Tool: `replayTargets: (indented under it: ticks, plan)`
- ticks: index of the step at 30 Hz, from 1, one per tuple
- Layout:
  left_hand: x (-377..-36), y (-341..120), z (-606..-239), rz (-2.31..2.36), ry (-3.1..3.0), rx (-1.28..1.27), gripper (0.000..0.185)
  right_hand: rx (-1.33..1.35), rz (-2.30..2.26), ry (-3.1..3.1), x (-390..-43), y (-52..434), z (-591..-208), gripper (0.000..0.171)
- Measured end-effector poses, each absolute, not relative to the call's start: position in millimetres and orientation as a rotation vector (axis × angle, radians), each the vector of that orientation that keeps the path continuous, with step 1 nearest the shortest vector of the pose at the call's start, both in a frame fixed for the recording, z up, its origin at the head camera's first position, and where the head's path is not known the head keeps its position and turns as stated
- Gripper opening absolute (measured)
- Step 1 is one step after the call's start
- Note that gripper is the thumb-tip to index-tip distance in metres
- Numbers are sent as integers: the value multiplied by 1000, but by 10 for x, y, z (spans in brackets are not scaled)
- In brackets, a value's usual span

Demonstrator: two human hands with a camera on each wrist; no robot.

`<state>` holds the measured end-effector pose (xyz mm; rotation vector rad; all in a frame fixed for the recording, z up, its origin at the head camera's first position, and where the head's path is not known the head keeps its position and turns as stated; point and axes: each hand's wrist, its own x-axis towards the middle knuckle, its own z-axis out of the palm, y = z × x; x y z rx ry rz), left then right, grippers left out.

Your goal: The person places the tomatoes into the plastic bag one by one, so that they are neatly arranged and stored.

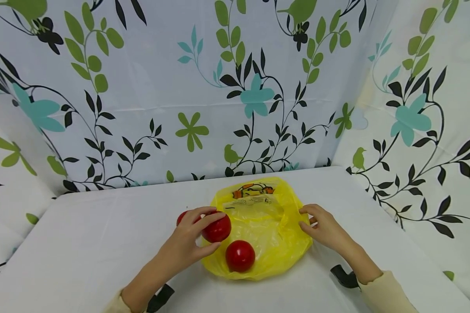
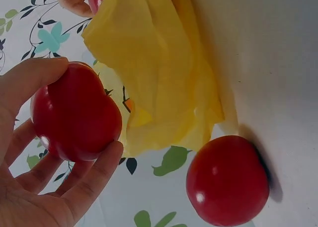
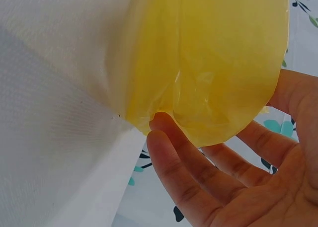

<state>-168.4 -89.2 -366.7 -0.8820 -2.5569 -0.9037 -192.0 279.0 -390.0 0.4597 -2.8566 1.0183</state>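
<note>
Loading step, by the look of it: grips one red tomato [image 1: 217, 227] in the left hand [image 1: 188, 243], thumb over the top and fingers curled beneath, right at the left edge of the yellow bag [image 1: 266, 221]. Seen from the left wrist, same tomato [image 2: 74, 113] clamped between thumb and fingertips, clear of the bench [image 1: 102, 243]. Lies flat and crumpled on the bench, that bag, its printed label toward the far side. Rests at the bag's near edge, touching the plastic, a second tomato [image 1: 240, 255]. Shows behind the left hand a sliver of red, too hidden to name.

Pinches the bag's right rim with the right hand [image 1: 325, 228]; from the right wrist, yellow film [image 3: 218, 63] draped over the curled fingers [image 3: 189, 157], thumb behind it.

Reaches in from the near side with both forearms low, wrists bent slightly inward toward the bag.

Calls next, probably, for lifting that rim to part the mouth, then steering the held tomato inside without tearing the thin film.
</note>
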Motion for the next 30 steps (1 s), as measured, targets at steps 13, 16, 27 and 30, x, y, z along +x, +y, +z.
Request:
replayTargets:
  ticks: [13, 16, 27, 30]
  plan:
    - [-1768, -735, -3690, -886, -2573, -972, 63, 453, 1023, -2858, -1915, 2781, -3884, 31]
    - [-1786, -704, -3701, -882, -2574, -994, 62, 456, 1023, -2858, -1912, 2782, -3882, 31]
    - [-1897, -594, -3752, -913, -2662, -996, 60, 463, 1022, -2851, -1913, 2794, -3881, 30]
    - [-1920, -581, -3776, -927, -2692, -998, 59, 465, 1023, -2850, -1915, 2793, -3879, 31]
